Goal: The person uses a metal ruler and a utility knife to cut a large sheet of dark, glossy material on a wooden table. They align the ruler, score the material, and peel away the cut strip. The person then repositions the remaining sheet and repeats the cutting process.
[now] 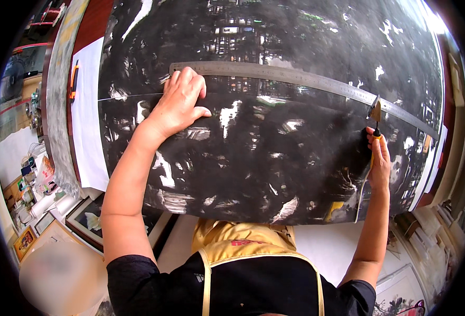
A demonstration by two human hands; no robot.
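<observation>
A large dark ink painting with white and grey patches lies under both hands. A long steel ruler crosses it, its left end under my left hand. The bent fingers of that hand press on the ruler, with the thumb stretched out to the right. In my right hand is a small corded iron with a yellow and black handle. Its pointed metal head is at the ruler's right part; whether it touches the ruler cannot be told. A thin line runs across the painting below the ruler.
An orange utility knife lies beside the white paper edge on the left. The iron's pale cord hangs over the near edge. Framed pictures and assorted supplies fill the lower left; rolled or stacked papers stand at right.
</observation>
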